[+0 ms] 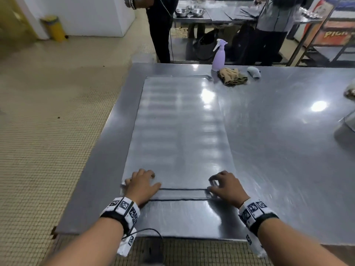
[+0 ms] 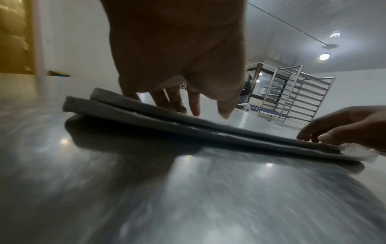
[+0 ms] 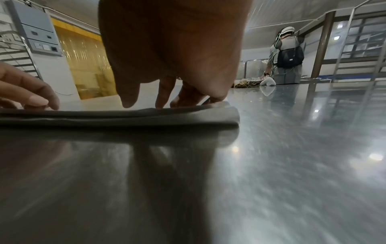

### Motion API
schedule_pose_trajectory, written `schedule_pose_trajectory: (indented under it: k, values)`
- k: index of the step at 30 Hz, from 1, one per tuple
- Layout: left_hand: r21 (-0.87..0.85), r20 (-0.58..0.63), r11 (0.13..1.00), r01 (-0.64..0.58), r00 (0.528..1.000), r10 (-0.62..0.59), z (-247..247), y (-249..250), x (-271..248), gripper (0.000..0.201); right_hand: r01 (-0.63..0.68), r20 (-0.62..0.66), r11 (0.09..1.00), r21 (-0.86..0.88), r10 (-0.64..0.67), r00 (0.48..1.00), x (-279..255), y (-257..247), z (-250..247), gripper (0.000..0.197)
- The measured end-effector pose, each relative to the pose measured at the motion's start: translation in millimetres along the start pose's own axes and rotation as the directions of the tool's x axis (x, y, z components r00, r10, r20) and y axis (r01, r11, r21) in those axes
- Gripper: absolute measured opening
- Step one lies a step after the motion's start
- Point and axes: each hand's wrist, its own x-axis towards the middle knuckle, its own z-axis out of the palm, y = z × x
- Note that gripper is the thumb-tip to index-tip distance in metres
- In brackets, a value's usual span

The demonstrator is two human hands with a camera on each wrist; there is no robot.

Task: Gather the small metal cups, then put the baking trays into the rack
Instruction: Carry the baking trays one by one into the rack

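Two flat grey baking trays [image 1: 178,131] lie stacked on the steel table [image 1: 288,150]. The top one sits a little farther back, so the lower one's near rim [image 1: 182,194] shows. My left hand [image 1: 142,184] rests on the near left corner, fingertips down on the top tray [image 2: 188,130]. My right hand [image 1: 224,186] touches the near right corner, fingertips on the rim [image 3: 125,117]. Neither thumb is under a tray. A tall metal rack [image 2: 296,99] stands beyond the table. I see no small metal cups.
At the table's far edge stand a lilac spray bottle [image 1: 219,54], a crumpled tan cloth [image 1: 231,76] and a small grey object [image 1: 253,71]. Two people stand behind it. Steel bowls [image 1: 189,10] sit on a farther table. Blurred items show at the right edge [image 1: 347,127].
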Motion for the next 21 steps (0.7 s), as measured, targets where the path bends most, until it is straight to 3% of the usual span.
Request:
schedule_pose_trajectory:
  k: [2, 4, 7, 11, 13, 18, 21]
  values:
    - [-0.04, -0.009, 0.999, -0.025, 1.0, 0.025, 9, 4, -17, 0.041, 0.03, 0.008, 0.999, -0.023, -0.03, 1.0, -9, 4, 4, 0.051]
    - [-0.06, -0.02, 0.997, -0.043, 0.999, 0.042, 15, 3, -31, 0.058, 0.065, 0.001, 0.996, -0.055, -0.065, 0.998, -16, 5, 10, 0.065]
    - [-0.093, -0.03, 0.995, -0.048, 0.999, 0.045, 21, 2, -48, 0.072, 0.094, -0.014, 0.994, -0.061, -0.095, 0.995, -26, 9, 18, 0.064]
    - [-0.1, -0.088, 0.994, -0.051, 0.995, 0.042, 29, 2, -62, 0.044, 0.099, -0.065, 0.995, -0.032, -0.101, 0.993, -37, 13, 25, 0.024]
    - [-0.097, -0.13, 0.993, -0.06, 0.99, 0.047, 33, 4, -67, 0.029, 0.089, -0.097, 0.996, -0.01, -0.09, 0.991, -42, 13, 28, 0.015]
    - [-0.129, -0.155, 0.99, -0.052, 0.987, 0.032, 37, 6, -72, 0.015, 0.111, -0.125, 0.988, -0.109, -0.124, 0.984, -49, 9, 28, 0.015]
    - [-0.123, -0.132, 0.991, -0.047, 0.991, 0.031, 34, 6, -72, 0.013, 0.091, -0.108, 0.992, -0.082, -0.099, 0.989, -51, 5, 25, 0.025]
